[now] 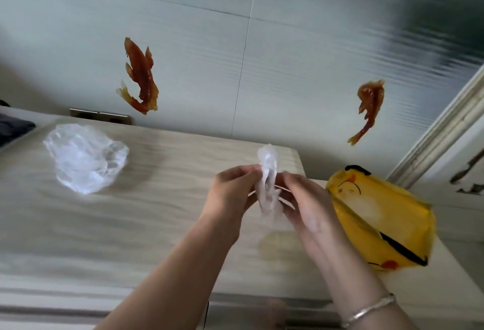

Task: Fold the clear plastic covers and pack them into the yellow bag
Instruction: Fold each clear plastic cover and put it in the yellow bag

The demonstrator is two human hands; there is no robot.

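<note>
Pinched between both hands — left hand (pixel 230 188), right hand (pixel 303 198) — the folded clear cover (pixel 267 180) stands upright above the counter (pixel 157 211), yellow bag (pixel 379 222) just right, nearer the right hand.

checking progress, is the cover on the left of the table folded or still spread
Spread: the loose cover lies crumpled and puffed out on the table, untouched, while both hands hold another.

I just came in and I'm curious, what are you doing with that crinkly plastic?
A person is folding clear plastic covers to pack away. Both hands, the left hand and the right hand, pinch one scrunched cover above the table. Another cover lies spread out on the table, not yet folded. The yellow bag waits on the right.
</note>
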